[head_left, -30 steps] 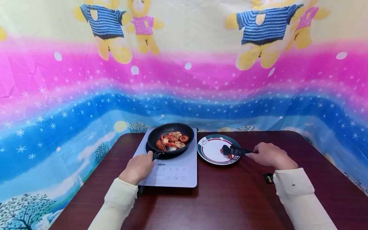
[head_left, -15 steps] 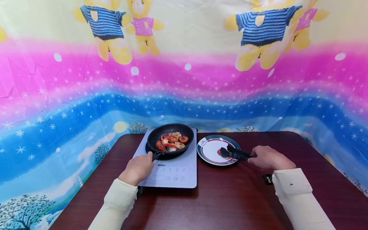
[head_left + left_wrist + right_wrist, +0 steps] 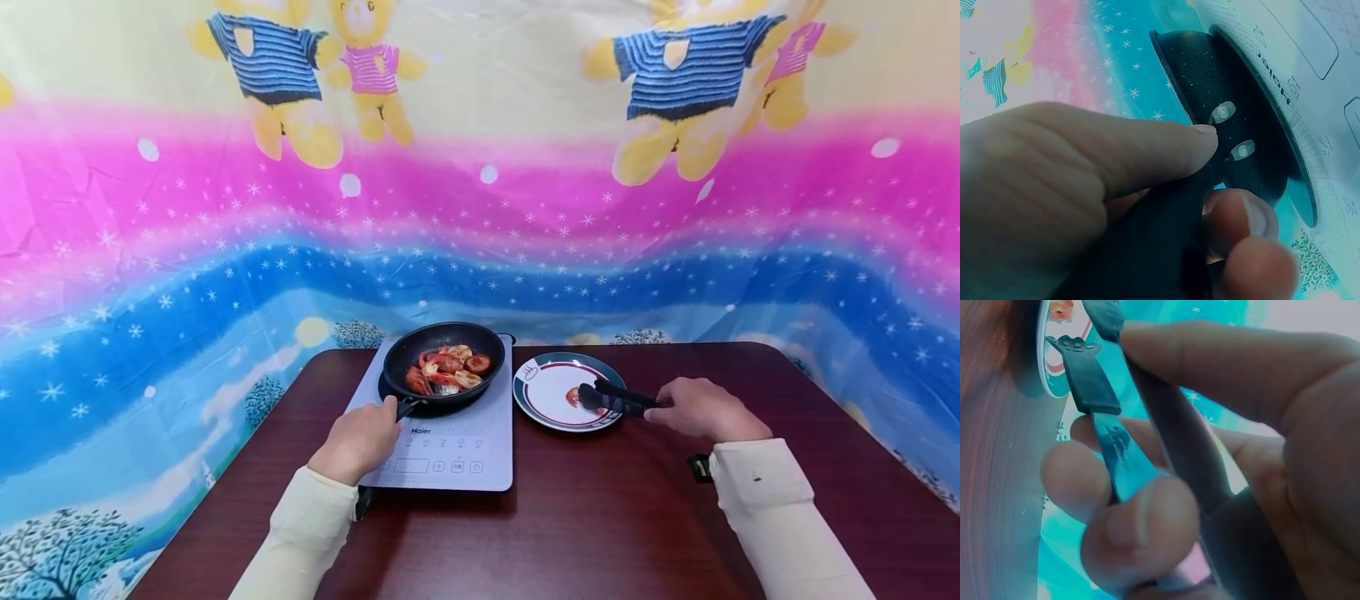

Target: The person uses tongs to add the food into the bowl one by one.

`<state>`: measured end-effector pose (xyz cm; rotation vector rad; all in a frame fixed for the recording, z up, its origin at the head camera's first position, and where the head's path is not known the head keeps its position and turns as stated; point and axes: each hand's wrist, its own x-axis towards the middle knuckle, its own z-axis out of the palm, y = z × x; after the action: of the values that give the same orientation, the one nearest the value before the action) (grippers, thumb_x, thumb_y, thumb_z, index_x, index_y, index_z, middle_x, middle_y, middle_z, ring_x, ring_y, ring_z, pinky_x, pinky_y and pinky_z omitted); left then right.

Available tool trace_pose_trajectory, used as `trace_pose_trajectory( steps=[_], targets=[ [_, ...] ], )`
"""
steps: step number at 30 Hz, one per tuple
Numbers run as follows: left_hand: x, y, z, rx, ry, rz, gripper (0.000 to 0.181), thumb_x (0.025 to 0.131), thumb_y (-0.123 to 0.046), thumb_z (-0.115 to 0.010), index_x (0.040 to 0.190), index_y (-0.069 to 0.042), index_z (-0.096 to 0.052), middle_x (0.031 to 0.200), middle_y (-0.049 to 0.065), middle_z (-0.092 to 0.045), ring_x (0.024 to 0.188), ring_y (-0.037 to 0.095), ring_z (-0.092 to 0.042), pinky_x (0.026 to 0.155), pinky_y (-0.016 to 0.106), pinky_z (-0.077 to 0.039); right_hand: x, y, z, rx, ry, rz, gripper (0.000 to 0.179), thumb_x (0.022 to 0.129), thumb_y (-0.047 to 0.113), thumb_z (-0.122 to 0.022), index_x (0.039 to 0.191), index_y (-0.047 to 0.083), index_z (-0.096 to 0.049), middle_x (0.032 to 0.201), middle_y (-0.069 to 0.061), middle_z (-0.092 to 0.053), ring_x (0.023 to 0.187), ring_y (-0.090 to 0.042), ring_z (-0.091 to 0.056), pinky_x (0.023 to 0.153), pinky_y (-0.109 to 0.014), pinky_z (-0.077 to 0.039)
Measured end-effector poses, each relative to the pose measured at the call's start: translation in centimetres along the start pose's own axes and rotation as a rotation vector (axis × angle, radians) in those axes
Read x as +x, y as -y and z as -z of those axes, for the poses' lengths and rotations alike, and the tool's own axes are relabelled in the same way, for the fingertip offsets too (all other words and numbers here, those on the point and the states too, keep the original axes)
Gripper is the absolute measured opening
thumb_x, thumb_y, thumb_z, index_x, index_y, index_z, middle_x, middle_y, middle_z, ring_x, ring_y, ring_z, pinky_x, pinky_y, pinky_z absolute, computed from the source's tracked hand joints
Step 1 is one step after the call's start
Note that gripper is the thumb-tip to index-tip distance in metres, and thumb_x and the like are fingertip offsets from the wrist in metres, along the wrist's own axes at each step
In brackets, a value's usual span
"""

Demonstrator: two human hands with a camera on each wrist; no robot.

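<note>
My left hand (image 3: 358, 440) grips the black handle (image 3: 1166, 225) of a frying pan (image 3: 397, 354), thumb along its top. The pan stands on a white induction cooktop (image 3: 480, 433) and holds reddish cooked food pieces (image 3: 448, 367). At the right, my right hand (image 3: 701, 408) holds black kitchen tongs (image 3: 626, 402), their two arms parted in the right wrist view. The tong tips are over the white plate (image 3: 543, 392) with a dark green rim, right at a small orange-red food piece (image 3: 573, 397). Part of that piece is hidden behind the tips.
The dark brown table (image 3: 585, 517) carries everything. Beside my right wrist lies a small black object (image 3: 701, 467). Behind the table hangs a colourful printed cloth (image 3: 480, 217) with bears and snowflakes.
The tongs have parted, and their tips have shifted on the plate; the food piece now lies nearer the plate's middle than a second ago. My left hand and the pan stay in place.
</note>
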<state>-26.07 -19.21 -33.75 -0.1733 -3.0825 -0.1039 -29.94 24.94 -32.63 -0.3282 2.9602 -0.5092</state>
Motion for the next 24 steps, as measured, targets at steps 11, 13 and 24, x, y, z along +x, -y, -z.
trace_pose_trajectory(
  steps=[11,13,24],
  targets=[
    [0.07,0.10,-0.12,-0.002,-0.006,-0.006,0.033,0.097,-0.023,-0.059,0.115,0.004,-0.053,0.077,0.013,-0.060,0.063,0.022,-0.055,0.059,0.039,-0.047,-0.05,0.27,-0.30,0.016,-0.030,-0.060,0.017,0.089,0.026,-0.069,0.093,0.010,-0.074,0.069,-0.003,-0.055,0.061,-0.019,-0.050,0.053,-0.036,-0.039],
    [0.08,0.10,-0.11,0.001,-0.004,-0.004,0.034,0.097,-0.023,-0.059,0.117,0.004,-0.053,0.078,0.014,-0.060,0.064,0.022,-0.055,0.060,0.040,-0.047,-0.05,0.36,-0.35,0.009,-0.040,-0.051,0.015,0.089,0.025,-0.069,0.091,0.011,-0.075,0.067,-0.003,-0.055,0.060,-0.019,-0.050,0.052,-0.036,-0.038],
    [-0.04,0.03,-0.09,0.011,-0.015,-0.014,0.027,0.096,-0.022,-0.059,0.107,0.002,-0.053,0.072,0.011,-0.056,0.061,0.021,-0.053,0.057,0.039,-0.046,0.01,0.67,-0.40,-0.049,-0.098,-0.034,0.016,0.088,0.023,-0.068,0.094,0.010,-0.076,0.070,-0.002,-0.057,0.062,-0.020,-0.048,0.053,-0.037,-0.037]
  ],
)
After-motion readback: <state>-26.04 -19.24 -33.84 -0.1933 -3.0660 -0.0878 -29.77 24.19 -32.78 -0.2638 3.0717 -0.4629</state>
